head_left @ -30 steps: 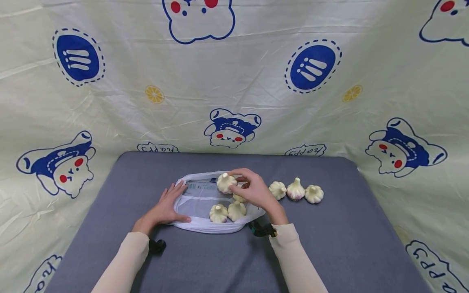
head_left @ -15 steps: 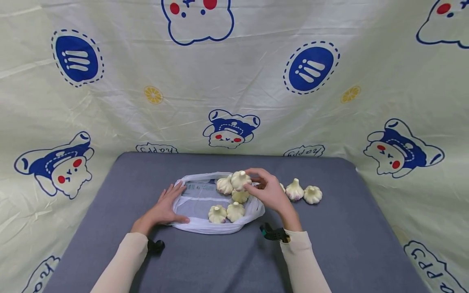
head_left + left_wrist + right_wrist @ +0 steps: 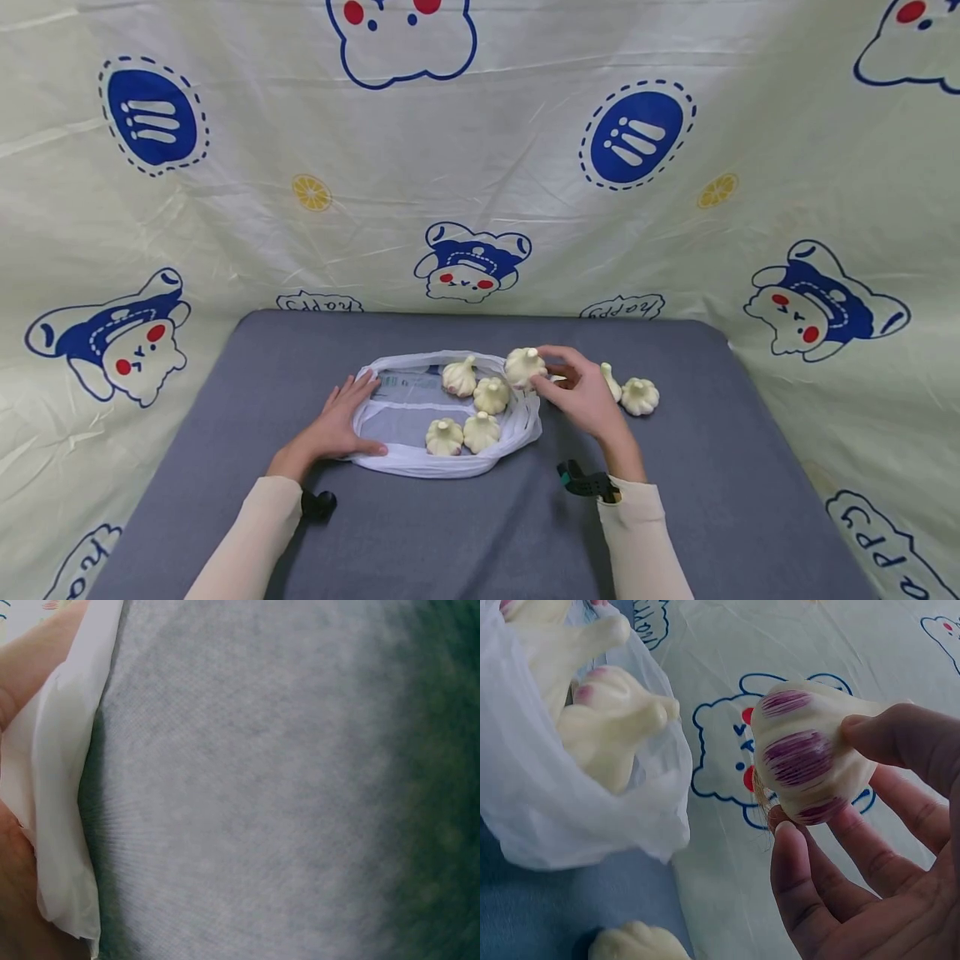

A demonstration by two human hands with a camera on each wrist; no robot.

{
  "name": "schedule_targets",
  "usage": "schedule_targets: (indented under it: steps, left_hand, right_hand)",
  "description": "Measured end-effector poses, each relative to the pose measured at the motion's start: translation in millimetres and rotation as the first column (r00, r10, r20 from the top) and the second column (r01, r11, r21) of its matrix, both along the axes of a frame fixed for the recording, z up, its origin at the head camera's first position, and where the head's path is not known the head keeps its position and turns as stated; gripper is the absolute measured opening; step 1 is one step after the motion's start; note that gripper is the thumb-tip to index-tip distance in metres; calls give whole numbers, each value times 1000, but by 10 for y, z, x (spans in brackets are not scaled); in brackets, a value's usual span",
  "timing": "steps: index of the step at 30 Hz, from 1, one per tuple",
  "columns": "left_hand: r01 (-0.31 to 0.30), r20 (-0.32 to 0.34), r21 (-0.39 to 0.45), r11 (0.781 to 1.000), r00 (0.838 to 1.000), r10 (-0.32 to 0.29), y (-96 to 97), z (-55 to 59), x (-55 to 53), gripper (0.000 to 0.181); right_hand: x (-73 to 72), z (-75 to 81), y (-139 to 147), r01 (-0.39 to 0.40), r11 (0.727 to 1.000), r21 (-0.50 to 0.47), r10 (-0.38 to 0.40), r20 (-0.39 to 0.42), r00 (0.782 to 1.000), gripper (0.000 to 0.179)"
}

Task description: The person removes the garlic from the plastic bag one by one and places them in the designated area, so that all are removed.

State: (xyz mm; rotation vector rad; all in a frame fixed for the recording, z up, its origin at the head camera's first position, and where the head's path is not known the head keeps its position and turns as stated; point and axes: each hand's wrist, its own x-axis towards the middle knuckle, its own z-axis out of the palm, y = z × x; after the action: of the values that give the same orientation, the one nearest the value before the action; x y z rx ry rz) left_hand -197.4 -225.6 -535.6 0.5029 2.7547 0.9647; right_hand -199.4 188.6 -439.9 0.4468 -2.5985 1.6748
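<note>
My right hand (image 3: 583,392) grips a garlic bulb (image 3: 525,367) between thumb and fingers, at the right rim of a white plastic bag (image 3: 431,462). The right wrist view shows this bulb close up, with purple streaks and a tuft of roots. Inside the wide-mouthed bag sit several more bulbs, among them a garlic bulb (image 3: 444,437) at the near side. Spread fingers of my left hand (image 3: 336,425) rest on the bag's left end, the thumb along its near edge. In the left wrist view, white plastic (image 3: 64,787) lies across that hand.
Right of the bag, a row of garlic bulbs stands on the grey cloth-covered table (image 3: 720,500). The outermost garlic bulb (image 3: 640,397) shows fully, while my right hand partly hides the others. A printed curtain (image 3: 555,233) rises behind the table.
My right hand has moved right with its garlic bulb, from over the bag's middle to its right rim, uncovering bulbs inside. My left hand has stayed on the bag.
</note>
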Motion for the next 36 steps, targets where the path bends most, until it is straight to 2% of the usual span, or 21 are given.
schedule_targets:
  steps: [9,15,21,26,36]
  left_hand:
    - [-2,-7,-6,1000,1000,2,-11,4,-10,119]
    - [-2,-3,-7,1000,1000,2,-2,-10,-9,119]
    - [-8,6,-1,1000,1000,8,-5,-11,6,119]
    - [-10,9,7,1000,1000,10,-13,5,11,118]
    - [0,2,-3,1000,1000,0,0,3,10,117]
  right_hand:
    - [52,-27,177,60,998,-9,-60,-2,998,43]
    - [151,-63,358,120,993,12,-120,5,993,44]
    - [257,-75,614,193,981,31,-191,-56,980,46]
    - [332,-99,834,263,962,80,-255,-97,962,45]
    - [441,-89,1251,371,912,176,-358,-99,928,50]
